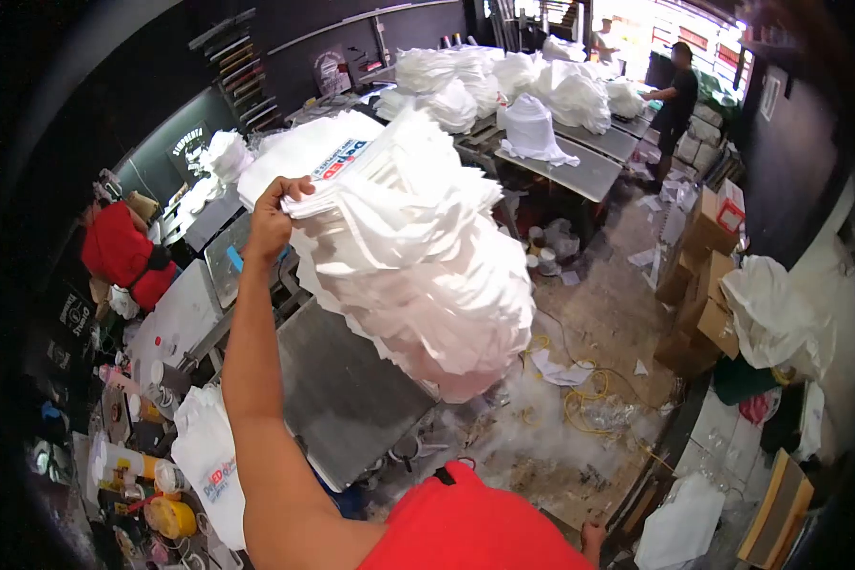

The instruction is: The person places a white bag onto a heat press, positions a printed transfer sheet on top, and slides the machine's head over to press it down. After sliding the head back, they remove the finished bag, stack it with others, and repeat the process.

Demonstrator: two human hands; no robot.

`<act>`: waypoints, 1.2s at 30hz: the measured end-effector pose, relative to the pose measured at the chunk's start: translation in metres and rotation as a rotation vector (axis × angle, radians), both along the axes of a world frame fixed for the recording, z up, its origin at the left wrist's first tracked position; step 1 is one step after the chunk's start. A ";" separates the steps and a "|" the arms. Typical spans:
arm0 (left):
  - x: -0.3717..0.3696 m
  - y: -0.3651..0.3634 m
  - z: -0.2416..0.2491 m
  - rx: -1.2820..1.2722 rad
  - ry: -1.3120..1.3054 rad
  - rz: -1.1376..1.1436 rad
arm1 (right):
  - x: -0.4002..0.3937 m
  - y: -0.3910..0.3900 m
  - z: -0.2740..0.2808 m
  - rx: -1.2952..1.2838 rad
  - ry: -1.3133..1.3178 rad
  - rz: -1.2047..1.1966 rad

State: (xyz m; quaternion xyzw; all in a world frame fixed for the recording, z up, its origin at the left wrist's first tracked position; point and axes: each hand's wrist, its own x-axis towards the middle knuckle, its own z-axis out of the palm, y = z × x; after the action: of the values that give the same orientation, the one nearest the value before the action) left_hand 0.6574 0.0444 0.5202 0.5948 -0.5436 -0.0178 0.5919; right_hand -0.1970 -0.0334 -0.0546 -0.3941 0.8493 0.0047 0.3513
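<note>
My left hand point(274, 223) reaches forward with its fingers closed over the edge of a tall, ruffled stack of white printed cloths point(418, 247). The top cloth carries blue and red lettering beside my fingers. Whether these are shirts or plain fabric pieces I cannot make out. Beneath the stack's near side is a dark grey flat board point(342, 399). My right hand point(593, 539) hangs low at the bottom right, near my red shirt point(484, 522); it is small in view and its fingers are not clear.
More white cloth piles point(484, 81) lie on the long tables behind. A person in dark clothes point(676, 100) stands at the far right, another in red point(128, 252) bends at left. Cardboard boxes point(698, 285) and a yellow cord point(584, 399) are on the right-hand floor.
</note>
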 end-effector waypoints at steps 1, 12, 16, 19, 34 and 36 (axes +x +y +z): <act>-0.001 -0.001 0.000 0.006 0.018 0.017 | -0.007 0.001 0.009 0.000 -0.013 -0.003; -0.141 0.027 -0.061 -0.336 -0.181 1.193 | -0.208 -0.008 -0.029 0.075 -0.045 -0.361; -0.331 -0.054 -0.195 0.137 -0.401 0.822 | -0.304 0.038 -0.132 -0.025 0.108 0.238; -0.455 -0.112 -0.320 0.472 -0.481 0.215 | -0.321 0.110 -0.214 -0.128 0.305 0.503; -0.591 -0.452 -0.546 1.726 -0.640 -0.799 | -0.421 -0.035 -0.078 -0.270 0.366 -0.815; -0.600 -0.486 -0.531 1.792 -0.683 -0.779 | -0.457 -0.043 -0.152 -0.200 0.349 -0.850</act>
State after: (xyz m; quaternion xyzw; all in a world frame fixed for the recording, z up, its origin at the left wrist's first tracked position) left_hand 0.0573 -0.4419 -0.0110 0.5734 -0.6245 -0.4367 -0.3007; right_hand -0.6538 -0.0760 -0.2064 -0.0367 0.9780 -0.1553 0.1340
